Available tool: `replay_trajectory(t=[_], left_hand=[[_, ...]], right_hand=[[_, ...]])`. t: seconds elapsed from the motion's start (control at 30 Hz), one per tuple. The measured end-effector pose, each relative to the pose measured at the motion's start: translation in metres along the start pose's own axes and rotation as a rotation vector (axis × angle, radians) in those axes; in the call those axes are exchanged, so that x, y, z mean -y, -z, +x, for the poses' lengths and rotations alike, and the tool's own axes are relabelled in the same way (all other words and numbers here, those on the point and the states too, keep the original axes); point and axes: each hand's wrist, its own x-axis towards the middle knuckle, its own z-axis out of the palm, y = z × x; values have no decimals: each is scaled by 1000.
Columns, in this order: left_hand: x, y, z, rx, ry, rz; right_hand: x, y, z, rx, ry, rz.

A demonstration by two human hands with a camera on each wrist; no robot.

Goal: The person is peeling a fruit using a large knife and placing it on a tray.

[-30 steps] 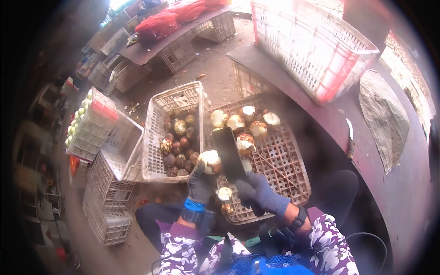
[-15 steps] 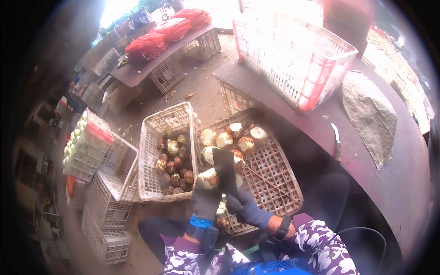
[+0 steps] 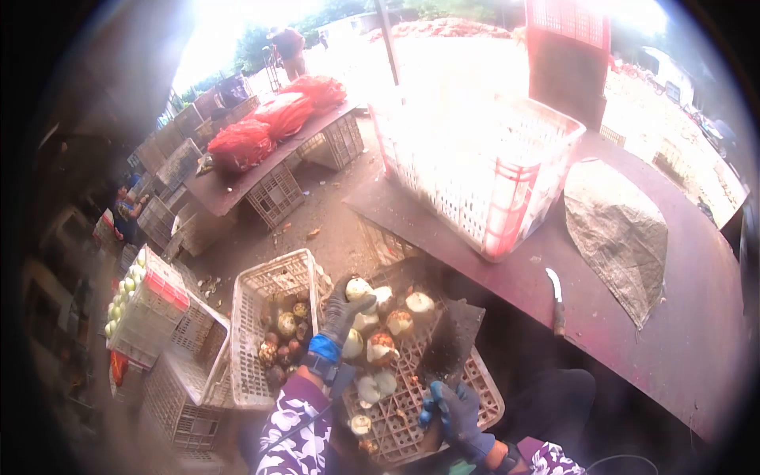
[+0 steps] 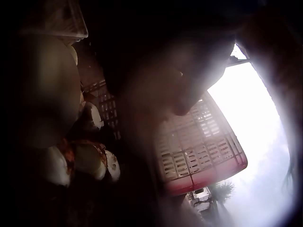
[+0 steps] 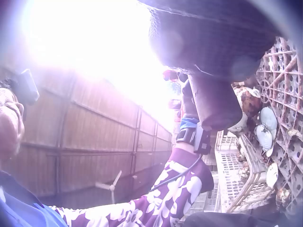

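Note:
In the head view my gloved left hand [image 3: 342, 311] reaches over the far left of an upturned plastic crate [image 3: 412, 408], its thumb and fingers around a round, white-fleshed piece [image 3: 359, 288]. Beside that piece lie several others, partly pared, with patches of red-brown skin [image 3: 381, 346]. Nearer to me are thin white slices [image 3: 376, 386]. My gloved right hand [image 3: 459, 416] grips a cleaver by its handle, and the broad dark blade [image 3: 451, 340] points away over the crate's right side. The handle's round end [image 5: 220, 111] juts from the fist in the right wrist view.
Left of the upturned crate stands a deep crate [image 3: 237, 348] of unpared brown-red rounds [image 3: 286, 323]. A curved table [image 3: 507, 293] on the right bears a large crate [image 3: 511, 206], a small knife [image 3: 556, 305] and a sack [image 3: 617, 229]. Stacked crates [image 3: 178, 388] stand far left.
The left hand has carried the pale round piece forward, away from the cleaver, to the others on the crate. The cleaver has swung right. The head view has tilted upward.

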Motion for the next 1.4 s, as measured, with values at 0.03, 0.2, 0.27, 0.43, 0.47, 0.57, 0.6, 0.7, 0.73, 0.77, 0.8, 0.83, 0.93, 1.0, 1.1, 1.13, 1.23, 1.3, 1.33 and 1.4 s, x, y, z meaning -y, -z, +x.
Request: replay_trajectory(t=[0.03,0.2,0.27,0.43,0.47,0.57,0.6,0.7,0.73,0.77,0.8,0.83,0.93,1.0,1.1,1.13,1.23,1.3,1.33,1.4], left_hand=[[0,-11,19,50,-24,153],[-6,-70,79,112,-255,1171],[14,-78,91,151,-290,1381],[115,-88,124,306,-382,1770],[102,-97,117,335,-257,1803],[30,-109,92,510,-11,1648],[33,-103,96,506,-45,1547],[42,-93,88,322,-202,1443],[46,-87,88,327,-142,1323],[25,-81,75,347,-126,1388],[3,-72,61,304,-188,1270],[-18,-56,44,309,-199,1290],[1,38,27,143,-331,1155],[-19,97,1,-2,-213,1230],[-15,209,-37,-308,318,958],[0,242,-43,-363,271,1060],[65,304,-63,-437,392,1218],[133,329,-76,-387,341,998],[124,301,-84,-327,473,814],[168,292,-77,-28,518,1152]], right_hand=[[5,3,-1,-5,-2,14],[-40,60,32,2,705,-649],[-18,43,15,-31,327,-325],[12,29,0,-78,148,-289],[18,25,-5,-86,95,-218],[27,16,-12,-96,-28,-79],[26,17,-8,-95,-39,-80],[32,4,-1,-152,-75,-38],[33,0,2,-154,-70,-70],[31,-2,3,-162,-79,-105],[29,4,8,-84,-103,-50],[24,10,9,-16,-141,7],[22,-17,-6,-77,-59,-162],[13,-19,-3,-78,-82,-236],[4,-34,-1,-90,-161,-343],[-3,-34,2,-78,-173,-350],[-13,-37,9,-123,-215,-365],[-19,-40,14,-133,-246,-402],[-22,-38,17,-133,-259,-425],[-20,-43,25,-127,-306,-452]])
